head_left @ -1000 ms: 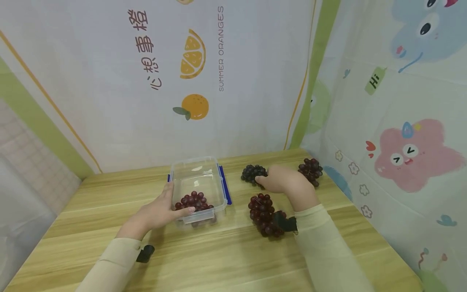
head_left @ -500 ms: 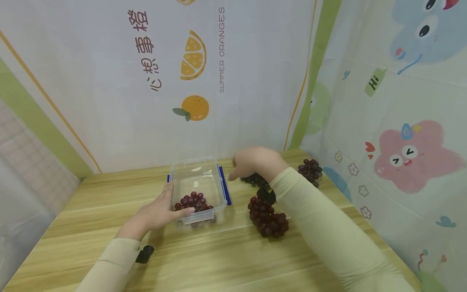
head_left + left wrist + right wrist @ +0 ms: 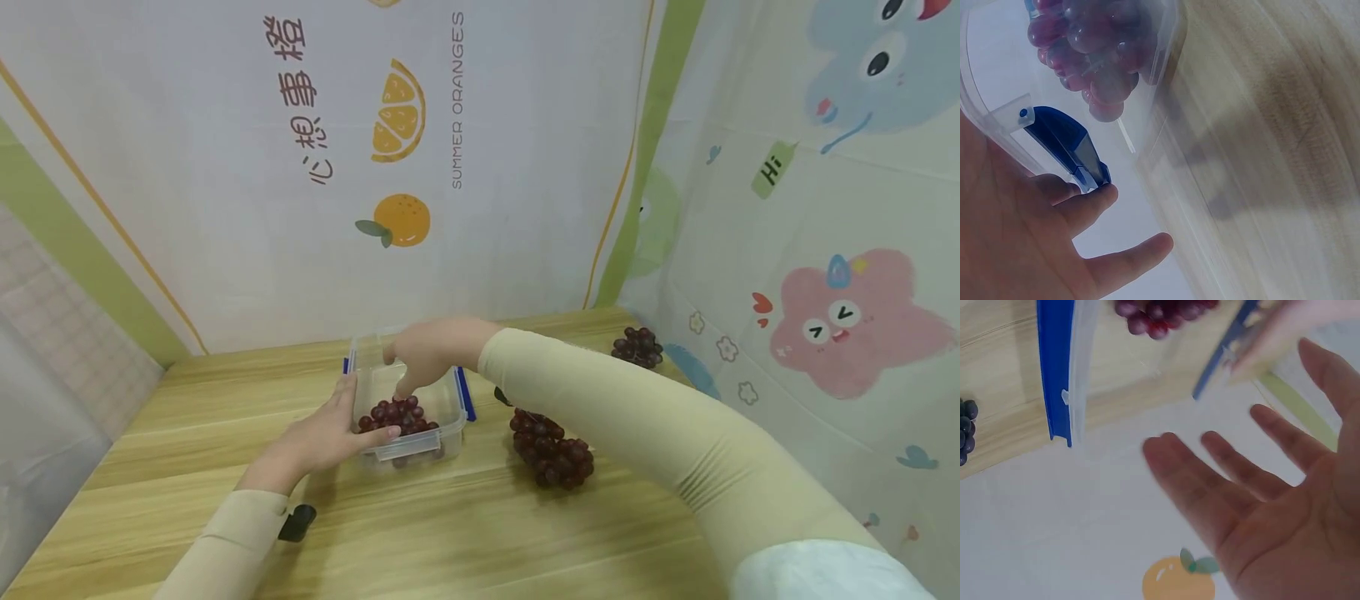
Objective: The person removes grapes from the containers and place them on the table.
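A clear plastic box with blue side latches stands on the table. A bunch of red grapes lies inside, at its near end. My left hand rests against the box's near left corner, thumb across the front rim and fingers along the left side. In the left wrist view, its fairly straight fingers touch the blue latch. Over the box reaches my right hand, close above the grapes. The right wrist view shows its fingers spread and relaxed, with nothing in them.
Right of the box lies another red grape bunch, partly under the right sleeve. A further red bunch sits at the far right edge. Dark grapes appear in the right wrist view, hidden by the arm from the head. Printed curtains stand behind.
My right hand has moved left from the dark grapes to above the box, its arm now covering those grapes. My left hand and the box have stayed in place.
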Tool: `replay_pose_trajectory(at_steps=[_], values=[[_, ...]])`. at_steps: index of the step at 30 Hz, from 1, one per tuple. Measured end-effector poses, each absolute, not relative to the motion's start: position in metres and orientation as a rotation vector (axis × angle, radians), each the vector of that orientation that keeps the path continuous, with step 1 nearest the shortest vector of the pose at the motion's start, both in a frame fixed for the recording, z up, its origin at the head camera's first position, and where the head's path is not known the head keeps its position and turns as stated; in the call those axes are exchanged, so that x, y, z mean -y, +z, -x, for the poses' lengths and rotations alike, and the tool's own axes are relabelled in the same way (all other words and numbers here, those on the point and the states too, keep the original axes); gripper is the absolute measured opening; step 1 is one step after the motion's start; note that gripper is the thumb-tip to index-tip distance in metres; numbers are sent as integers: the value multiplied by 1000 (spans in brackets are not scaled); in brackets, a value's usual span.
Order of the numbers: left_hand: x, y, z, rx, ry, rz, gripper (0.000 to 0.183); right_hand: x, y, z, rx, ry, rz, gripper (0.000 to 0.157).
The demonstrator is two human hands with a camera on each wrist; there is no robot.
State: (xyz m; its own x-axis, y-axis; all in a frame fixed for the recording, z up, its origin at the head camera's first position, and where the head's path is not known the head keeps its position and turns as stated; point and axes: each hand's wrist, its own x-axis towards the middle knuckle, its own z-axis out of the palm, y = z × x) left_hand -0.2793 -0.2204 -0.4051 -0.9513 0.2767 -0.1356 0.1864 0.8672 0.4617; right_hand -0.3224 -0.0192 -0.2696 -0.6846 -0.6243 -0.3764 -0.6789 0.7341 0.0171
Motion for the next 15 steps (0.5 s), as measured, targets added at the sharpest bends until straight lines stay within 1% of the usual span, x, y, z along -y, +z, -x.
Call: replay_pose_trajectory(at_steps=[5,11,15], values=[[220,-406,279,-2852,676,-362,126,38,-282,330,-2578,213,1027,60],[220,-408,280,-2871,695,-378,126,56,-300,341,-2567,329,1080,58],[221,-408,280,-2874,685,-368,127,66,-314,345,-2532,393,1070,50]])
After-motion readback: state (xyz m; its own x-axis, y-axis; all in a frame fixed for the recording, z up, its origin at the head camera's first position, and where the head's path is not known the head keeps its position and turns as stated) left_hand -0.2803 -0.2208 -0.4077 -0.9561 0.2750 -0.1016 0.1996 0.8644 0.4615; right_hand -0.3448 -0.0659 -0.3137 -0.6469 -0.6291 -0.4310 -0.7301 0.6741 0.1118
